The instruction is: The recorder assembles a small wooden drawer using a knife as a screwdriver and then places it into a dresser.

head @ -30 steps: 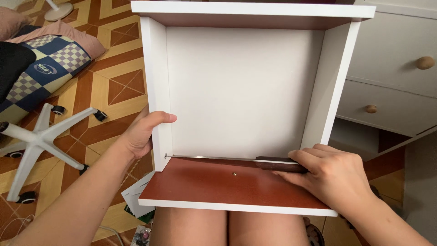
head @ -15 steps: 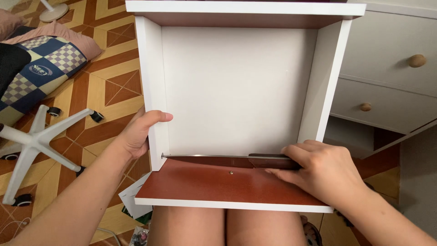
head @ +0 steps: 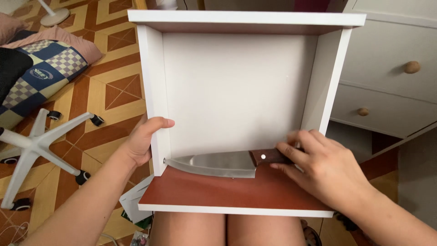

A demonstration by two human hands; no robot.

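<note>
A white drawer [head: 236, 91] rests on the person's bare knees [head: 227, 230], its reddish-brown board [head: 218, 193] nearest the camera and its white bottom panel rising behind. On that board, right along the seam where it meets the white panel, lies a kitchen knife [head: 223, 163] — steel blade pointing left, tip touching the left side wall, dark wooden handle to the right. The right hand [head: 323, 171] closes its fingers on the handle, pressing the knife into the seam. The left hand [head: 143, 143] wraps around the outer edge of the left side wall, thumb curled over onto the inner face, clamping it.

Beneath the drawer's left corner some white paper [head: 132, 205] lies on the floor. Further left stands the white star base of a swivel chair [head: 41, 146] with black castors, on orange patterned tiles [head: 109, 95]. Beyond it — a checked blue and cream cushion [head: 41, 75]. To the far right is a white chest of drawers [head: 391, 82] with round wooden knobs.
</note>
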